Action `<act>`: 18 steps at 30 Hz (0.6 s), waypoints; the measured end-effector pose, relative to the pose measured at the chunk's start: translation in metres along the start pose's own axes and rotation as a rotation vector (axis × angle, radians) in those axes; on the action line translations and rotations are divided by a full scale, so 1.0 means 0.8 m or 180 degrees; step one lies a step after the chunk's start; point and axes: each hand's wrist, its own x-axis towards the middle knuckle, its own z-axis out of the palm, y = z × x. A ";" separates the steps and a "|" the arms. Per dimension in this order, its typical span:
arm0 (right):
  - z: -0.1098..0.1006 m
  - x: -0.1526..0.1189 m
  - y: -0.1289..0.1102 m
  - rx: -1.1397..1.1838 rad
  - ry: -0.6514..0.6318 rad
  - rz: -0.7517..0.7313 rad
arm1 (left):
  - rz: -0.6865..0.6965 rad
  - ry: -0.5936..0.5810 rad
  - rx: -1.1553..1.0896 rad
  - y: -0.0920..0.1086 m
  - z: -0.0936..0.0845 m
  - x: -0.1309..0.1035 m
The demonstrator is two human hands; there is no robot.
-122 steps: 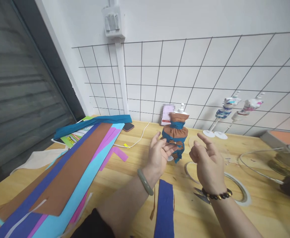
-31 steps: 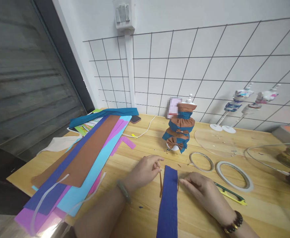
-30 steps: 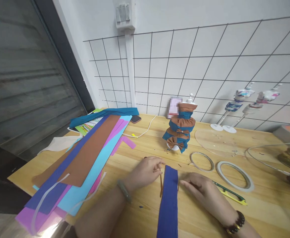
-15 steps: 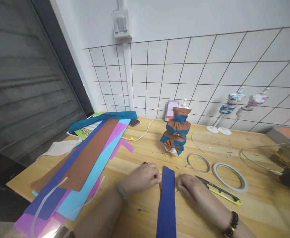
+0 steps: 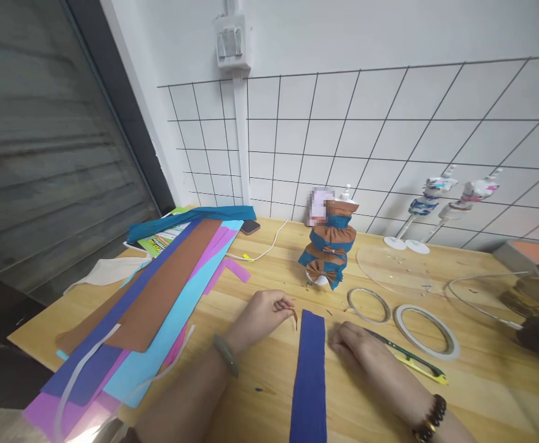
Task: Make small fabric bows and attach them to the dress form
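My left hand (image 5: pixel 269 312) pinches a thin brown scrap (image 5: pixel 295 319) between thumb and fingertips, just left of the top end of a dark blue strip (image 5: pixel 311 369). That strip lies flat on the wooden table, running toward me. On its right side, my right hand (image 5: pixel 353 346) rests curled on the table, fingers closed; whatever they hold, if anything, is hidden. Close to its knuckles lies a green and yellow cutter (image 5: pixel 412 360). Beyond both hands stands a small dress form (image 5: pixel 331 243) covered in brown and teal ruffles with bows.
Long coloured sheets (image 5: pixel 168 289) are piled at the left, by a phone (image 5: pixel 250 228) and a white cable. Two tape rings (image 5: pixel 426 332) lie at the right. Two smaller figures on stands (image 5: pixel 429 197) and a clear round sheet (image 5: pixel 384 267) are behind them.
My left hand has turned and lifted slightly away from the blue strip, and the brown scrap now shows in its fingers. My right hand has barely moved.
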 end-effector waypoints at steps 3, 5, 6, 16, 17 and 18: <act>-0.002 0.010 0.011 -0.0418 0.0590 0.0178 | 0.0002 -0.0075 0.0037 0.000 0.001 0.000; -0.003 0.021 0.017 -0.0658 0.0755 0.0169 | -0.0045 -0.0131 0.0037 0.003 0.002 -0.001; -0.003 0.027 0.019 -0.0748 0.0750 0.0099 | -0.0070 -0.0161 0.0025 0.004 0.003 -0.002; 0.007 0.040 0.016 -0.1109 0.0718 0.0028 | -0.0156 0.0096 -0.0305 0.003 0.007 -0.006; 0.008 0.036 0.009 -0.1047 0.0758 0.0054 | -0.0192 0.0137 -0.0487 0.002 0.011 -0.006; 0.009 0.033 0.001 -0.0948 0.0792 0.0063 | -0.0250 0.0149 -0.0704 0.001 0.015 -0.005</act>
